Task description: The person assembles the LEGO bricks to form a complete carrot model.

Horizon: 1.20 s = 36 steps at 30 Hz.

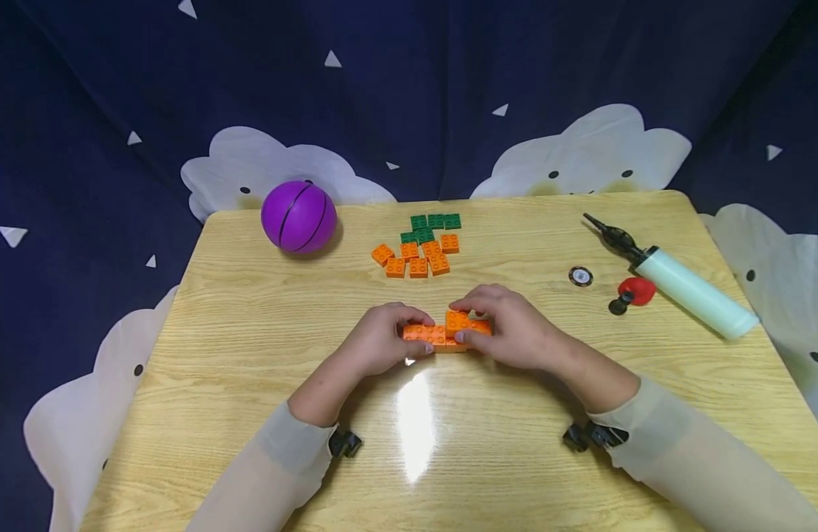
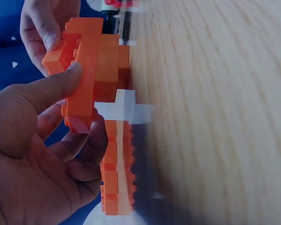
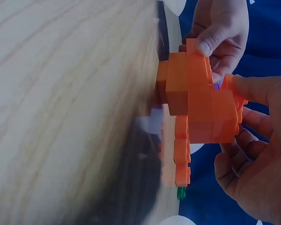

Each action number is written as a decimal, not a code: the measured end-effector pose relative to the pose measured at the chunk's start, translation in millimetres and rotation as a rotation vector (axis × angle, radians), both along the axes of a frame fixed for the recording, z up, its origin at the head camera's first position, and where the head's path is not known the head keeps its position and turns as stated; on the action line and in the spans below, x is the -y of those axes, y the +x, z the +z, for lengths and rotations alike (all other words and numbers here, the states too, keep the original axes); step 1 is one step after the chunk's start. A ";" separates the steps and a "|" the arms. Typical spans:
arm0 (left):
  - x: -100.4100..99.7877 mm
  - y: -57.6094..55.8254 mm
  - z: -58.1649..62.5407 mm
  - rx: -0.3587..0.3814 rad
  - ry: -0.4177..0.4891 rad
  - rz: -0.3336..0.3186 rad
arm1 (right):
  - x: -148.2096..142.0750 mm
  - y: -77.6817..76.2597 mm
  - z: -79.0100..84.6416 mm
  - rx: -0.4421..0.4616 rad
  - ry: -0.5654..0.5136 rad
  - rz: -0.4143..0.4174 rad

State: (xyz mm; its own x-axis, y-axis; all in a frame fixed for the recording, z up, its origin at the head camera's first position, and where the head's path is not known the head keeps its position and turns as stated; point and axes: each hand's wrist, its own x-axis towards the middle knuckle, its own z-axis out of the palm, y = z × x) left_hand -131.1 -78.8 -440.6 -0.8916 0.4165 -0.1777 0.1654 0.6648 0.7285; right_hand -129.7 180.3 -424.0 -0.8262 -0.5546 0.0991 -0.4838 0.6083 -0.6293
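A stepped block of joined orange toy bricks (image 1: 423, 334) lies between the two hands, its narrower lower layers (image 2: 107, 70) showing in the left wrist view. My left hand (image 1: 380, 341) grips its left end, thumb on the near side and fingers behind. At the right end, my right hand (image 1: 515, 329) pinches a single orange brick (image 1: 457, 321) between thumb and fingers. That brick sits over the block's upper studs and looks tilted in the left wrist view. The right hand's fingers (image 3: 253, 143) also reach behind the block's right part (image 3: 222, 117).
Beyond the hands lie several loose orange bricks (image 1: 418, 267) and green bricks (image 1: 436, 221). A purple ball (image 1: 298, 217) sits at the back left. To the right are a pale hand pump (image 1: 697, 290), a poker chip (image 1: 581, 276) and a red-and-black object (image 1: 637, 291) on the wooden table (image 1: 249, 384).
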 end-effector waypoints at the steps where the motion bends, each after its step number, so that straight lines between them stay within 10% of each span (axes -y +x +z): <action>1: 0.1 0.0 -0.3 -0.001 0.001 0.000 | 0.5 0.7 -0.2 -0.004 0.009 0.002; 36: -0.5 -0.1 -2.4 -0.006 0.009 0.014 | 4.9 7.2 -15.2 -0.089 0.028 0.007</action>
State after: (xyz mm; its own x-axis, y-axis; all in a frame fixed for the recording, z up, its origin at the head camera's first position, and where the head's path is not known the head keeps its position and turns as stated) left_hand -131.2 -78.4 -443.0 -0.8986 0.4052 -0.1685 0.1601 0.6602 0.7338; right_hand -122.5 175.3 -439.2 -0.8108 -0.5642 0.1561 -0.5414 0.6214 -0.5664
